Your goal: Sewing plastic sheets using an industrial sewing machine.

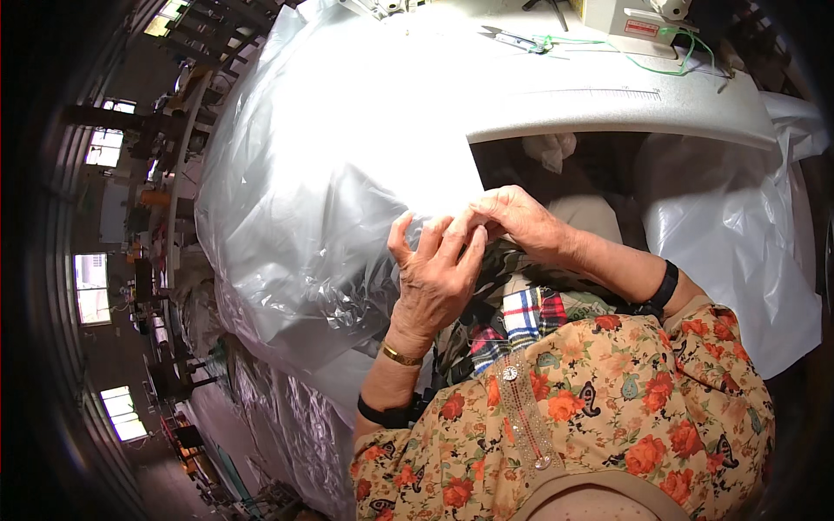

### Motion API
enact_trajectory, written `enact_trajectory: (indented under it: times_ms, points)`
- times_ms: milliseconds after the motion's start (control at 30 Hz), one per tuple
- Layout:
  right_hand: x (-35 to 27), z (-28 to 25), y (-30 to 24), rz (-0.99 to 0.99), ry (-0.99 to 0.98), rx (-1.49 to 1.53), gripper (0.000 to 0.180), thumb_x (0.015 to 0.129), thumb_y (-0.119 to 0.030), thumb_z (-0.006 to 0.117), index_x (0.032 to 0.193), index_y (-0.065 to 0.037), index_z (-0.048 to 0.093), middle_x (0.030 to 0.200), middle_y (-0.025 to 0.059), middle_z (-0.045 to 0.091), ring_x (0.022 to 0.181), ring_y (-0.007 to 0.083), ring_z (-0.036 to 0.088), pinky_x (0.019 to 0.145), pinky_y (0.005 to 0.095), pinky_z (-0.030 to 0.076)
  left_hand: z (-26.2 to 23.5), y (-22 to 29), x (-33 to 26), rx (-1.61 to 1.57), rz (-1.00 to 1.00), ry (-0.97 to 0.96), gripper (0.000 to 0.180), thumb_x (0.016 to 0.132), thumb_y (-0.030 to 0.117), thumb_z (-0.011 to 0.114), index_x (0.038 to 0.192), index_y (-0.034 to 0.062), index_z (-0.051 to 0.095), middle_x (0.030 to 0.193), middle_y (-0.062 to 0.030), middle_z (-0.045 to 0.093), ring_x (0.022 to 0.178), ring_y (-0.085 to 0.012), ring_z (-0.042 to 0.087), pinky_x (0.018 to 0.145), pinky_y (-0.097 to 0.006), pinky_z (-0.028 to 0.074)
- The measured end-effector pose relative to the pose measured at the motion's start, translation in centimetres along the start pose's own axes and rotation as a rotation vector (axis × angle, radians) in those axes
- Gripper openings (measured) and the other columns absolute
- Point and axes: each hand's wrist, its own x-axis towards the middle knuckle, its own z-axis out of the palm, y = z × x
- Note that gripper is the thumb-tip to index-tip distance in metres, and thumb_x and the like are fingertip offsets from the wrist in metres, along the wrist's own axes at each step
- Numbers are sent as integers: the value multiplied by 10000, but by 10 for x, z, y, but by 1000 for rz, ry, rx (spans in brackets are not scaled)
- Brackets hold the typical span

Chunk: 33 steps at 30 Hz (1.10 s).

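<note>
Close to you, your flowered sleeves lead up to both hands. Your left hand (434, 273) has its fingers spread wide and lies flat on the big clear plastic sheet (321, 182), maybe to keep the slippery sheet still. Your right hand (512, 217) pinches the sheet's edge just beside it, fingers closed small; what sits between the tips is hard to see. The sheet hangs over your lap and off the white table (608, 95). Farther off lie small snips (512, 37), green thread (660, 54) and a cream box with a red label (627, 19).
</note>
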Motion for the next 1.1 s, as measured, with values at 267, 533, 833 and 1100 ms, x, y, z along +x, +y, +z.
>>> enact_trajectory:
  times_ms: [267, 533, 833, 1100]
  points:
    - [-2, -1, 1, -2, 106, -31, 375, 1042, -337, 542, 939, -2, 676, 819, 29, 663, 731, 93, 624, 706, 267, 541, -5, 14, -12, -224, -77, 217, 286, 825, 179, 765, 1060, 28, 703, 1091, -105, 669, 958, -267, 606, 896, -433, 446]
    - [-4, 1, -1, -63, 83, 29, 336, 1039, -307, 551, 960, -3, 672, 818, 6, 632, 732, 77, 593, 663, 250, 525, 10, -31, -24, -92, -315, 176, 443, 782, 86, 723, 1213, 40, 631, 1096, -112, 641, 1029, -296, 579, 978, -455, 390]
    - [-10, 2, -9, -26, 77, 58, 332, 1035, -318, 557, 907, -29, 657, 800, -5, 624, 700, 66, 580, 669, 250, 518, -10, -65, -71, 167, -321, 82, 175, 805, 18, 647, 974, 62, 660, 923, -61, 620, 913, -231, 606, 994, -464, 371]
    - [-15, -3, -14, 11, 130, 48, 339, 1035, -328, 564, 902, -29, 654, 785, -5, 611, 694, 60, 573, 658, 246, 511, -39, -76, -72, 70, -504, -164, 99, 833, 80, 689, 929, 56, 684, 881, -98, 625, 871, -282, 582, 865, -412, 426]
